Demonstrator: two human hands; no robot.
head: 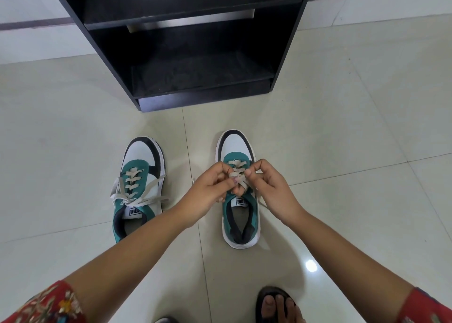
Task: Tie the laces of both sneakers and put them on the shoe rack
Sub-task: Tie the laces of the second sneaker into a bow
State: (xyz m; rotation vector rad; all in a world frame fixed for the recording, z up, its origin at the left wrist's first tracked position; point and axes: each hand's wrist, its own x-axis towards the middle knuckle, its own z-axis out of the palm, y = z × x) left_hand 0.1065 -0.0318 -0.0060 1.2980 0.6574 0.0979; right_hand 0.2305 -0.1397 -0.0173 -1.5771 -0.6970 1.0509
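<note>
Two green, white and black sneakers stand on the floor, toes pointing at a black shoe rack [195,78]. The left sneaker [139,185] has its beige laces knotted into a loose bow spread over its sides. Over the right sneaker [238,200], my left hand [210,190] and my right hand [269,188] meet above the tongue. Both pinch the beige laces [238,176], which cross between my fingertips. The knot itself is hidden by my fingers.
The rack's lower shelf [200,75] holds nothing I can see, and a second shelf sits above it. Glossy pale floor tiles [342,151] surround the shoes. My sandalled foot [276,305] shows at the bottom edge, close behind the right sneaker.
</note>
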